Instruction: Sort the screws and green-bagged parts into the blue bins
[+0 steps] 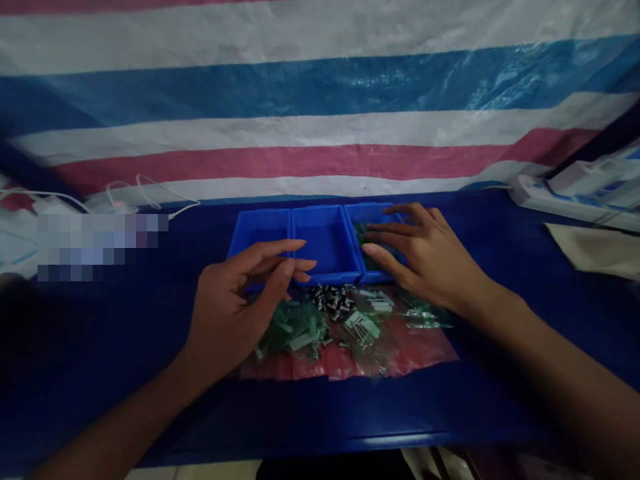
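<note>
Three blue trays stand side by side: a left tray (263,227), an empty-looking middle tray (323,240) and a right tray (367,275) with green pieces inside. My right hand (425,250) hovers over the right tray, fingers apart, holding nothing visible. Over the front of the left tray is my left hand (245,293), its fingers loosely spread with nothing between them. In front of the trays lie clear bags with red lower parts (345,360), a pile of dark and silver small parts (334,301), white pieces with screws (363,327) and green pieces (295,327).
The trays and bags rest on a blue table (350,413). White cables (183,208) lie at the back left. A white power strip (533,193) and a beige sheet (590,250) are on the right. Behind hangs a striped plastic sheet (320,87).
</note>
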`<state>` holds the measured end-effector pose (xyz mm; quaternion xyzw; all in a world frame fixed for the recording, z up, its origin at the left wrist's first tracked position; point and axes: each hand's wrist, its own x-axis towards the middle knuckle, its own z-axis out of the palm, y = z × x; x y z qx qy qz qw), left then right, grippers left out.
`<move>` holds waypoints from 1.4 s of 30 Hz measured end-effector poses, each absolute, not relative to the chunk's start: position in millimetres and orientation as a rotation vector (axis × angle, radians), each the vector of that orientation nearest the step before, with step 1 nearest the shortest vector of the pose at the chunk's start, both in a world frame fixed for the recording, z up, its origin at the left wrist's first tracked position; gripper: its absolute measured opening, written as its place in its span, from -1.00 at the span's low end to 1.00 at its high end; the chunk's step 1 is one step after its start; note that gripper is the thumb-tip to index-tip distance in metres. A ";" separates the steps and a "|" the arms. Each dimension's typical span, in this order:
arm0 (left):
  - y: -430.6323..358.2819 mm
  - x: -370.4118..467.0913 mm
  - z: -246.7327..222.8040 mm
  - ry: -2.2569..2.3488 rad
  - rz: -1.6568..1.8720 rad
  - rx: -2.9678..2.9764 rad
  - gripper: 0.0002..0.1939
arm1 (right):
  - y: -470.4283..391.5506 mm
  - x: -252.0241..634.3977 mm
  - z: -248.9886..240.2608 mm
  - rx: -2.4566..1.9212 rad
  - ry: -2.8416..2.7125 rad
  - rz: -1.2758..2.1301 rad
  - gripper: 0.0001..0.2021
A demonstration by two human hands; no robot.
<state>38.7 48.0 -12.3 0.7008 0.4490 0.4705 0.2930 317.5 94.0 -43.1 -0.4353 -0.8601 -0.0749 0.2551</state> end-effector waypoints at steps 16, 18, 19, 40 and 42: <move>52.5 33.4 -13.8 1.258 1.293 2.082 -0.86 | 47.5 310.4 -10.6 -0.595 -2.645 0.252 -0.48; 52.8 32.9 -13.9 1.259 1.279 2.101 -0.86 | 42.8 308.4 -10.9 -0.648 -2.722 0.320 -0.37; 52.7 32.5 -13.9 1.261 1.267 2.111 -0.85 | 41.8 307.6 -11.4 -0.659 -2.729 0.342 -0.38; 44.7 41.3 -8.5 1.003 1.278 2.616 -0.59 | 30.9 292.3 -18.2 -0.905 -1.815 0.406 -0.65; 43.4 43.8 -6.5 0.904 1.278 2.692 -0.61 | 26.6 284.3 -20.0 -0.977 -1.621 0.606 -0.70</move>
